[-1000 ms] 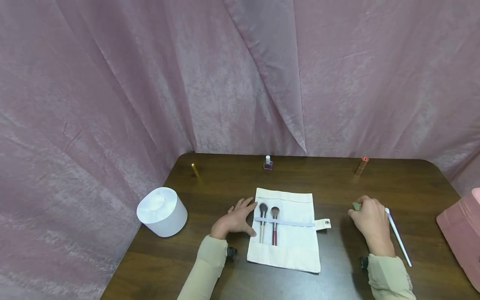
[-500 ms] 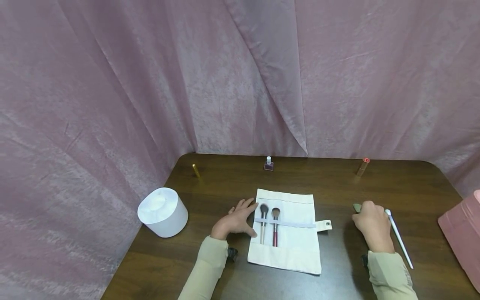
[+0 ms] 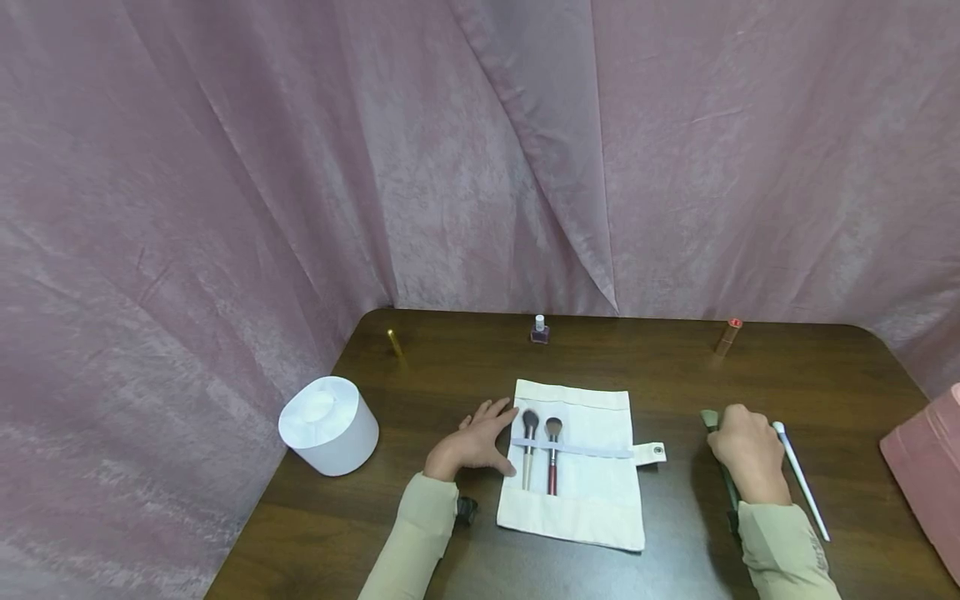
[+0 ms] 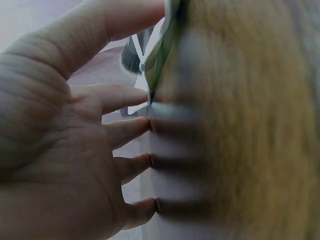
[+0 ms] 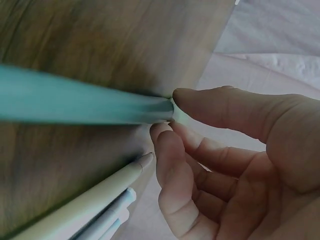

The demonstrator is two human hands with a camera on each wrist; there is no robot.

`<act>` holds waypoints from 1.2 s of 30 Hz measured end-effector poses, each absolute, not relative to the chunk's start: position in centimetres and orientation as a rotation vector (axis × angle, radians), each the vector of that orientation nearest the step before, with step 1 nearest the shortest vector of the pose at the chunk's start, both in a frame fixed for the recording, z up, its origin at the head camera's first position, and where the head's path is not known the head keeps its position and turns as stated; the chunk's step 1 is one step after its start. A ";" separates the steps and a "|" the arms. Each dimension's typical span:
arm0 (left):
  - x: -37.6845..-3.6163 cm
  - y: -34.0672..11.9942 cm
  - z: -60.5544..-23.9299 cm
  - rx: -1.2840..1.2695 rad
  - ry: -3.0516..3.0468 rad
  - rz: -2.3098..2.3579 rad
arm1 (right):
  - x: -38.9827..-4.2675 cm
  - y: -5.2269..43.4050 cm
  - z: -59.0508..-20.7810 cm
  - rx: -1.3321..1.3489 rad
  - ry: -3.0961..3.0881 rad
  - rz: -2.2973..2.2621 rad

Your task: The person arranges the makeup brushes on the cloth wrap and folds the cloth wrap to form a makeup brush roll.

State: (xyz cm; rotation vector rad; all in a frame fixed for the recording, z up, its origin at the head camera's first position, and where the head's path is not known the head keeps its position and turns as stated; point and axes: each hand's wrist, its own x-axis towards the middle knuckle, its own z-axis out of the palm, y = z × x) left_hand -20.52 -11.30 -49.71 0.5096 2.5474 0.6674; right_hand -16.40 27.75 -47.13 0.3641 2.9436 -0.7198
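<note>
The right hand [image 3: 742, 454] pinches the green brush [image 3: 722, 467] low on the desk [image 3: 675, 367], well right of the roll [image 3: 573, 500]; a firmer grip, probably mid-handle, would steady it. The left hand [image 3: 471, 442], fingers flat, pins the roll's edge.

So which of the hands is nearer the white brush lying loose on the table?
Right. The right hand pinches a green-handled brush just beside the white brush; the left hand rests at the cloth brush roll's far edge.

Four brushes [image 3: 530, 447], one pouch [image 3: 585, 492], two hands [image 3: 468, 443].
</note>
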 end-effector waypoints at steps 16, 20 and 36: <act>-20.4 -11.2 -49.6 0.513 2.547 0.652 | -16.3 27.3 -47.0 0.363 2.919 -0.683; -20.4 -11.3 -49.6 0.511 2.548 0.653 | -16.0 26.8 -46.3 0.305 2.931 -0.730; -20.4 -11.4 -49.6 0.518 2.544 0.674 | -16.2 25.3 -43.5 0.180 3.006 -0.959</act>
